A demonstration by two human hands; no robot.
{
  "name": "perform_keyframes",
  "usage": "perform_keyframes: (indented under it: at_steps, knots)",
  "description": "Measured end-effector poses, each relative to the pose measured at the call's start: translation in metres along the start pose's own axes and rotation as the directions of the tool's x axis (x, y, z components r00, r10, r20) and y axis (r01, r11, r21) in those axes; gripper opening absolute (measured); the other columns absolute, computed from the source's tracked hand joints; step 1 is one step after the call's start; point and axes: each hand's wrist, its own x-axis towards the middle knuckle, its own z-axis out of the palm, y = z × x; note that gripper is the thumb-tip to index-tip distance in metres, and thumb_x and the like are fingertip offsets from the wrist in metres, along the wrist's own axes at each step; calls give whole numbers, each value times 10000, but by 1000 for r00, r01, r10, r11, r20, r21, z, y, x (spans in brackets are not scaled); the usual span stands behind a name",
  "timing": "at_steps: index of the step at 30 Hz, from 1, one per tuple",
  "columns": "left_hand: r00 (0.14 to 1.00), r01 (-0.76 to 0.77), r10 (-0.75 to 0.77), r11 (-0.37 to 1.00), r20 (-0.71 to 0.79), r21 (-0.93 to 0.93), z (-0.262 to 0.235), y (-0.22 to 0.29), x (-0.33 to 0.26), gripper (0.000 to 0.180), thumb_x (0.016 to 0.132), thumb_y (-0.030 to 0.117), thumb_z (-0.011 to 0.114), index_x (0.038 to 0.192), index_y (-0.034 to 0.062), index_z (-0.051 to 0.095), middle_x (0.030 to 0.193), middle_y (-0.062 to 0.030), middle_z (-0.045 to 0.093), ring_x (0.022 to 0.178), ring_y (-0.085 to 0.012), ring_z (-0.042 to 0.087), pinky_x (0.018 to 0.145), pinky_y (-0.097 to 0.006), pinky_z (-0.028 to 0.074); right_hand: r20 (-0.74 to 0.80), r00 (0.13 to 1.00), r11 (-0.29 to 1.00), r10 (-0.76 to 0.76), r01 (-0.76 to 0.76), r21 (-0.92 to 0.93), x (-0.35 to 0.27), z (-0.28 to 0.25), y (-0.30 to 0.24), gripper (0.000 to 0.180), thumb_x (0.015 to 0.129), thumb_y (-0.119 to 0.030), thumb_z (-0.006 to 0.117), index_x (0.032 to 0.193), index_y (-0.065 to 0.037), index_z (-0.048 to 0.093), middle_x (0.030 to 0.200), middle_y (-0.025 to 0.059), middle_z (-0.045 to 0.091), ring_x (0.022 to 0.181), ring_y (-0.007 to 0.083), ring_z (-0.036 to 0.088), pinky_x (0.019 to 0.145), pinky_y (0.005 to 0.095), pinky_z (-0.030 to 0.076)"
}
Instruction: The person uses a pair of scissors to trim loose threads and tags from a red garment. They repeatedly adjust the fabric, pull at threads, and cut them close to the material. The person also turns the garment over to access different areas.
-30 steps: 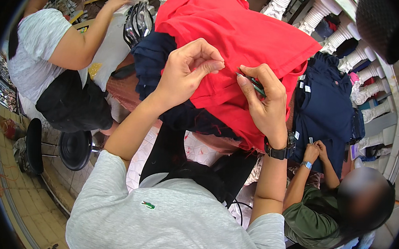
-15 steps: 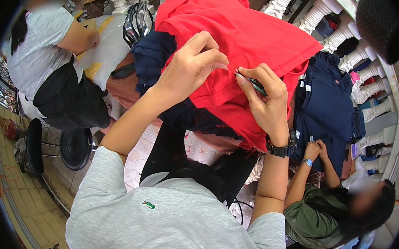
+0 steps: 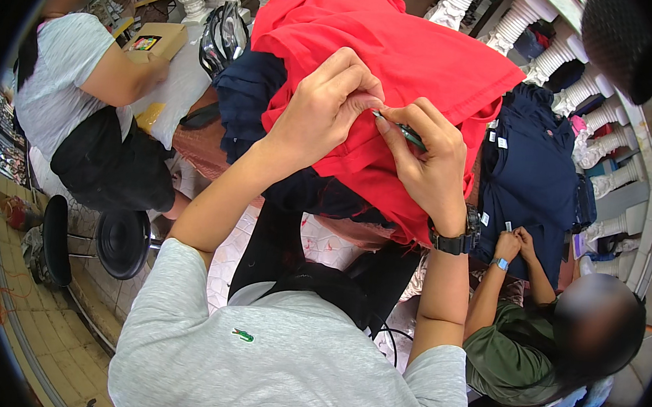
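Observation:
A red garment (image 3: pixel 410 53) lies heaped in front of me, and both my hands are over it. My left hand (image 3: pixel 326 108) is closed in a pinch, thumb against fingertips; whatever lies between them is too small to make out. My right hand (image 3: pixel 429 154) holds small thread snips (image 3: pixel 410 136) with a dark green body. Their pale pointed tips reach almost to my left fingertips. Dark navy cloth (image 3: pixel 250 94) sticks out from under the red garment on the left and along its near edge.
At right, a person's hands (image 3: pixel 518 245) work on a stack of navy garments (image 3: pixel 532 166). Another person sits at far left beside a cardboard box (image 3: pixel 159 41) and a white plastic-wrapped bundle (image 3: pixel 186 85). A black stool (image 3: pixel 124 241) stands left; a white baluster railing (image 3: pixel 508 30) runs behind.
My right hand has moved left and slightly up, bringing the snips close to my left fingertips. My left hand has shifted slightly right. At far left a cardboard box now shows its top.

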Motion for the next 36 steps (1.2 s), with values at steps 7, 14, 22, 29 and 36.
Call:
perform_keyframes:
  at_steps: [7,14,22,29,36]
  knots:
    - [998,-53,50,992,30,112,-10,-7,2,110,832,-78,683,913,-34,623,878,-108,543,773,-260,636,660,-353,521,-30,999,997,-16,14,-70,2,0,4,85,879,-155,735,874,-82,692,787,35,614,612,220,629,511,331,438]
    - [997,6,-29,956,74,292,-26,-8,-5,80,828,-36,710,898,-16,677,930,-84,595,819,-221,627,713,-307,514,15,1000,1000,16,-16,-23,10,-4,1,107,870,-83,749,924,-4,703,806,84,648,694,203,677,619,286,492]
    - [993,84,-82,996,88,-12,-21,-4,-2,42,928,-1,630,928,-38,610,991,-102,690,866,-167,636,786,-287,532,-32,996,996,-88,87,-23,15,2,1,95,872,-165,740,881,-79,700,798,32,613,616,214,637,517,324,459]
    - [973,201,-186,974,135,-103,-19,-2,-6,77,994,24,570,947,-36,581,1010,-113,725,824,-136,641,809,-275,537,-15,997,995,-73,72,-65,12,2,-3,75,871,-152,730,892,-91,692,781,38,589,601,227,622,511,336,454]
    - [982,168,-165,985,95,-27,-23,8,-2,54,924,31,639,913,-15,613,967,-82,715,884,-178,637,806,-303,511,-36,994,989,-108,104,-103,13,1,-9,54,872,-121,722,899,-85,691,793,32,617,611,196,624,527,318,456]
